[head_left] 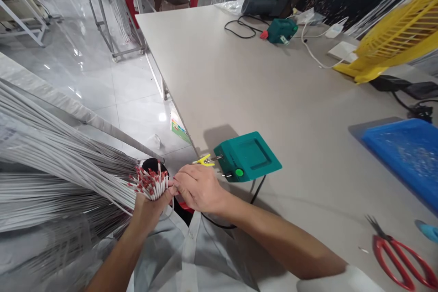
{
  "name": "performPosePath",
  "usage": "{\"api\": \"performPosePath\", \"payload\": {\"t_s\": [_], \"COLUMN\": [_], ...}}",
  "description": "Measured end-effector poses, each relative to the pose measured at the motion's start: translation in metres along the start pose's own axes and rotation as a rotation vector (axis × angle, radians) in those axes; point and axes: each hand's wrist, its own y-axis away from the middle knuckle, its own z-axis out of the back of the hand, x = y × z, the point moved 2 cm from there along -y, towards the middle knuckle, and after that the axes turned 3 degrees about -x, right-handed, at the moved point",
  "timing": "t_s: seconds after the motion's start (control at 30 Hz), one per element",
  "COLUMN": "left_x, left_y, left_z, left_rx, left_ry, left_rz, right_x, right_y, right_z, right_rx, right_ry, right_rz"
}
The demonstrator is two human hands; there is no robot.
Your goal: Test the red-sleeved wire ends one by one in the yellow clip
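Pale worktop (290,100) alongside, your left hand (148,212) wraps the white wires (158,190), likely light and bendy, best held below their red tips (145,178); your right hand (202,190) has fingers pinched narrow, contents unclear

1. A broad, pale grey table (219,77) with a smooth top is seen; its long left edge is bordered by a glossy tiled floor (99,82).
2. Near that edge, a green device (267,157) with a round green button is set down.
3. At the right, a blue tray (407,155) is placed, its contents too blurred to be told.
4. Below it, red-handled scissors (398,255) are laid open.
5. Towards the far end, a second green device (281,30) and a dark motor (265,4) are placed.
6. At the far right, a yellow fan (400,32) is stood.
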Motion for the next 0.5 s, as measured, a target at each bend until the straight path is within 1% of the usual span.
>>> {"api": "performPosePath", "payload": {"t_s": [0.07,0.13,0.2,0.27,0.37,0.43,0.5], "left_x": [-0.003,-0.007,-0.012,-0.015,-0.015,-0.013,-0.012], "left_y": [0.001,0.002,0.003,0.003,0.003,0.001,-0.001], "left_z": [-0.002,-0.004,-0.006,-0.007,-0.005,-0.002,0.001], "left_rx": [-0.027,-0.035,-0.055,-0.082,-0.083,-0.094,-0.120], "left_ry": [0.020,0.033,0.028,0.019,0.012,-0.007,-0.027], "left_rz": [-0.032,-0.044,-0.025,-0.005,-0.014,-0.025,-0.029], "right_x": [0.000,0.000,0.000,0.001,0.004,0.007,0.006], "right_y": [-0.001,-0.003,-0.004,-0.002,0.004,0.008,0.010], "right_z": [0.000,-0.001,-0.001,0.000,0.003,0.006,0.009], "right_rx": [0.032,0.061,0.082,0.084,0.106,0.143,0.129], "right_ry": [0.088,0.090,0.010,-0.129,-0.313,-0.375,-0.416], "right_rz": [0.062,0.053,-0.026,-0.137,-0.278,-0.341,-0.418]}}
